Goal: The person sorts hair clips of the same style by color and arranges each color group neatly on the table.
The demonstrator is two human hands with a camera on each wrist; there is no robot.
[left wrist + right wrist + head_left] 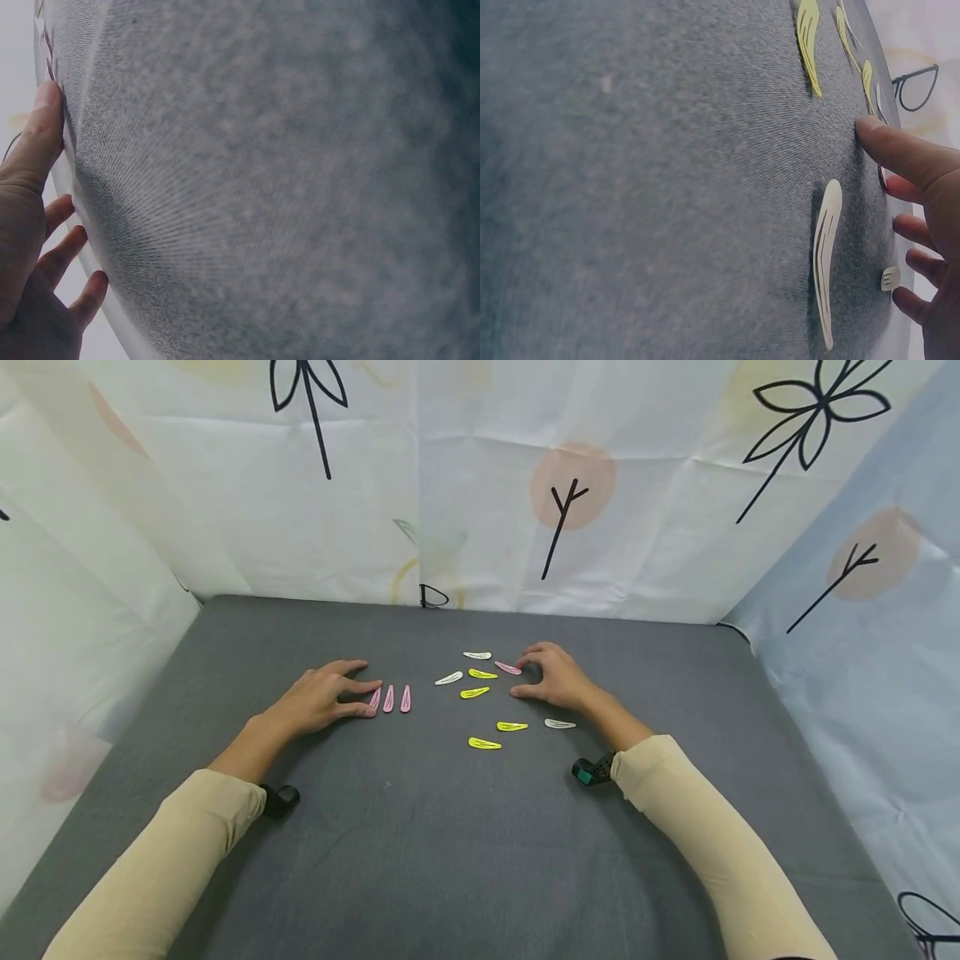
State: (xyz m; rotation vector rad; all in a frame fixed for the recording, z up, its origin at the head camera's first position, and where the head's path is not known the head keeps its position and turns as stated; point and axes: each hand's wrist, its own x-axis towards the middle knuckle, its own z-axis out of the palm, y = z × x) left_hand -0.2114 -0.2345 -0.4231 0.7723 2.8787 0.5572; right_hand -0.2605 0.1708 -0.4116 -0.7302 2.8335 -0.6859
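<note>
My left hand (322,697) holds a pink hair clip (375,698) by its two ends, index finger at the top and thumb at the bottom. Beside it stand two more pink hair clips, one in the middle (388,698) and one on the right (406,698), in an upright row. My right hand (555,678) is spread over the cloth, its index fingertip right at the end of a slanted pink hair clip (507,667); the thumb (889,142) stays apart from that clip. A white hair clip (826,262) lies just below the right hand.
Between the hands lie several yellow hair clips (474,692) and two white hair clips, the nearer one tilted (449,678) and the other farther back (477,655). A small pale piece (890,278) shows by the right fingers. Grey cloth covers the table (420,860); patterned curtains (480,485) hang behind.
</note>
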